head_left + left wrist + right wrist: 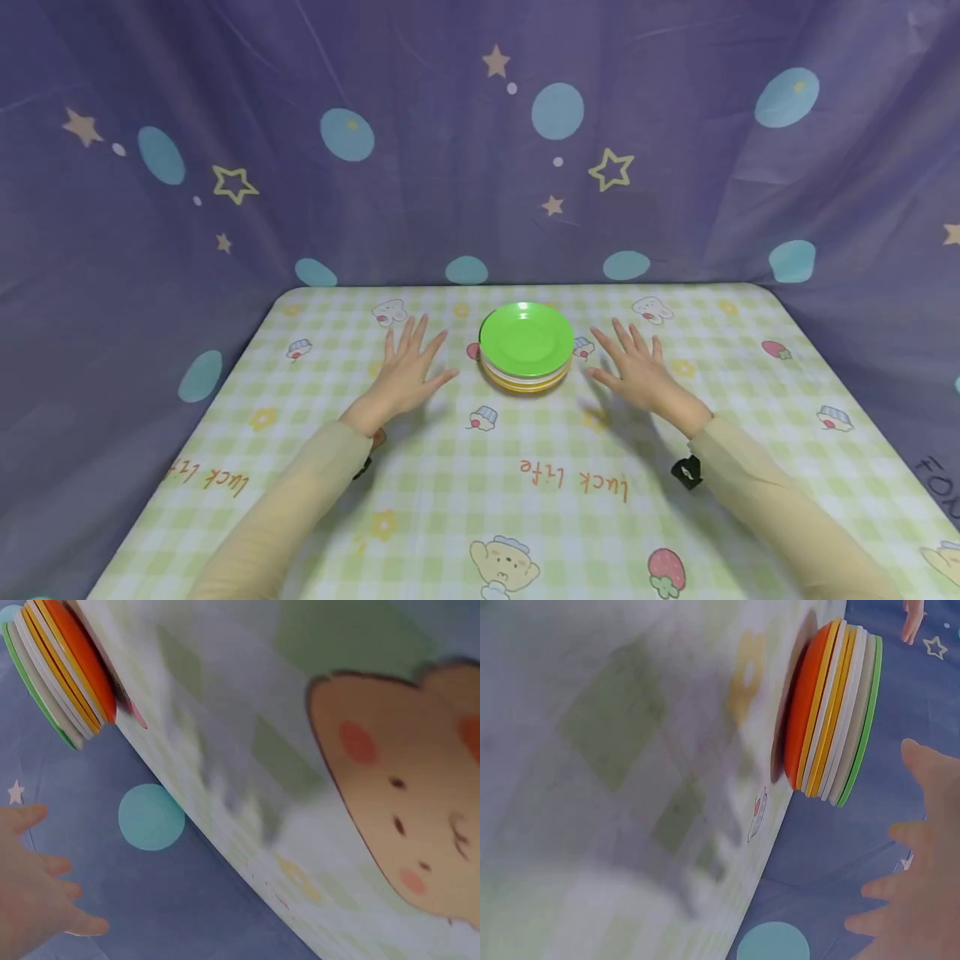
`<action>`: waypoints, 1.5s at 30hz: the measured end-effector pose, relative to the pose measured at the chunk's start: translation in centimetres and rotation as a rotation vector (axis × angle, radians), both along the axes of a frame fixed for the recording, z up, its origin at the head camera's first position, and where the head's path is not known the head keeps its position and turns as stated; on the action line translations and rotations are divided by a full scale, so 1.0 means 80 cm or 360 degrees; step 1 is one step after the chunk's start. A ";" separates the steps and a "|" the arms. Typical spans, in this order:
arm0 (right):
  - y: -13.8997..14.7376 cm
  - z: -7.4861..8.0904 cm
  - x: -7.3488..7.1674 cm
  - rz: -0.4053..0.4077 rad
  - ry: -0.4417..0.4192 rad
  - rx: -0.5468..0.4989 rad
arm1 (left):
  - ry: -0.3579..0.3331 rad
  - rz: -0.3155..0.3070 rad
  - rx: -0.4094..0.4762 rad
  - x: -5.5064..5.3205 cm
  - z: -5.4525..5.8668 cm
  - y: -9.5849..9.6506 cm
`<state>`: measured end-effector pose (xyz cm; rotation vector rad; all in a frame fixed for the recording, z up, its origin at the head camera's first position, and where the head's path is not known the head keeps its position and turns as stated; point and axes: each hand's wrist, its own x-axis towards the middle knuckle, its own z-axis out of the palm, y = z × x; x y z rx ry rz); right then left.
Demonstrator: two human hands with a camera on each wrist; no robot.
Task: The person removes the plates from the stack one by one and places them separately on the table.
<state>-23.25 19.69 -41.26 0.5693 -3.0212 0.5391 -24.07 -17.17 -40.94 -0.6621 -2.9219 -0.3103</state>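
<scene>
A stack of several plates (527,340) stands toward the back of the table, a green one on top. From the side, the right wrist view shows white, yellow and beige rims under the green plate (864,724) and an orange plate (808,712) at the bottom. To the left of the stack, my left hand (407,371) is held over the cloth with fingers spread and nothing in it. My right hand (636,372) mirrors it on the right side, fingers spread, apart from the plates. Both hands cast shadows on the cloth.
A green and white checked tablecloth (442,517) with printed animals, cupcakes and lettering covers the table. Close behind its back edge hangs a purple curtain (435,192) with stars and blue ovals, which also runs along the left and right sides.
</scene>
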 end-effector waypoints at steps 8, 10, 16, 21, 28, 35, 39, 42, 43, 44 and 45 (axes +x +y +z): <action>-0.016 0.000 -0.014 0.0029 -0.0052 -0.0191 | 0.0115 -0.0075 0.0212 -0.013 -0.004 0.017; -0.020 -0.001 -0.017 0.0040 -0.0048 -0.0228 | 0.0110 -0.0068 0.0245 -0.016 -0.006 0.021; -0.031 0.000 -0.025 0.0093 -0.0086 -0.0414 | 0.0076 -0.0039 0.0334 -0.028 -0.009 0.034; -0.040 -0.003 -0.031 0.0094 -0.0151 -0.0505 | 0.0005 -0.0027 0.0441 -0.034 -0.011 0.046; -0.049 -0.008 -0.036 0.0044 -0.0183 -0.0571 | -0.0184 0.0015 0.0632 -0.038 -0.013 0.059; -0.056 -0.010 -0.039 0.0019 -0.0215 -0.0726 | -0.0286 0.0024 0.0775 -0.045 -0.020 0.066; -0.060 -0.012 -0.040 0.0014 -0.0230 -0.0835 | -0.0362 0.0073 0.0848 -0.046 -0.021 0.071; -0.062 -0.013 -0.040 0.0004 -0.0222 -0.0887 | -0.0414 0.0126 0.0905 -0.047 -0.021 0.074; -0.062 -0.014 -0.040 0.0002 -0.0219 -0.0894 | -0.0426 0.0133 0.0934 -0.046 -0.021 0.075; -0.063 -0.014 -0.040 -0.0004 -0.0218 -0.0904 | -0.0440 0.0138 0.0960 -0.047 -0.021 0.076; -0.063 -0.015 -0.040 -0.0014 -0.0224 -0.0914 | -0.0457 0.0143 0.0986 -0.047 -0.022 0.076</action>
